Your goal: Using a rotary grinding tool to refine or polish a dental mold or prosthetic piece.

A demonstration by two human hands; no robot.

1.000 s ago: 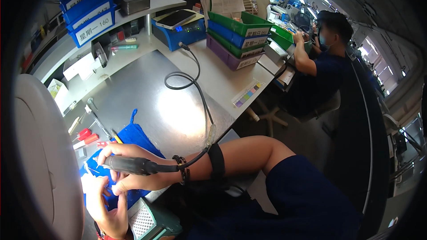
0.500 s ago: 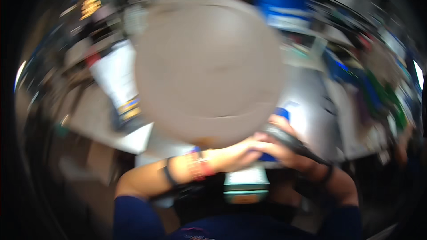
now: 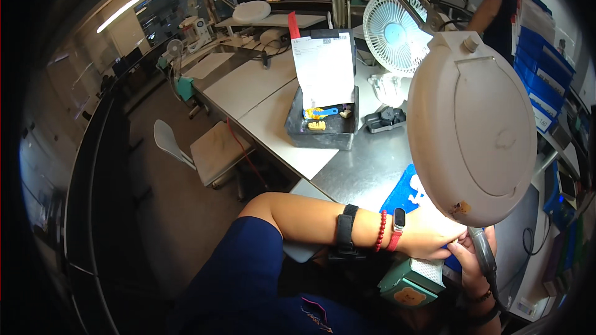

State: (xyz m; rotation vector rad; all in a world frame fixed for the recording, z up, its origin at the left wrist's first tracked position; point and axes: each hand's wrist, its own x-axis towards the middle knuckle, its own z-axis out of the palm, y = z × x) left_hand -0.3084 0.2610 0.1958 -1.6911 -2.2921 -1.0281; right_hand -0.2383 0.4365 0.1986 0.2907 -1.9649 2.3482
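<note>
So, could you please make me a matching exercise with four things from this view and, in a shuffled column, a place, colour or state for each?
1. lamp head
2. dark handpiece
3. black bin
4. fan

A. has yellow pieces inside
B. white, with a pale blue middle
C. in the right hand
D. round and beige

Pairs: 1-D, 2-C, 3-A, 4-B

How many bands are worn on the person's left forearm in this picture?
3: a watch nearest the left hand, red beads next, then a black strap farther up.
</note>
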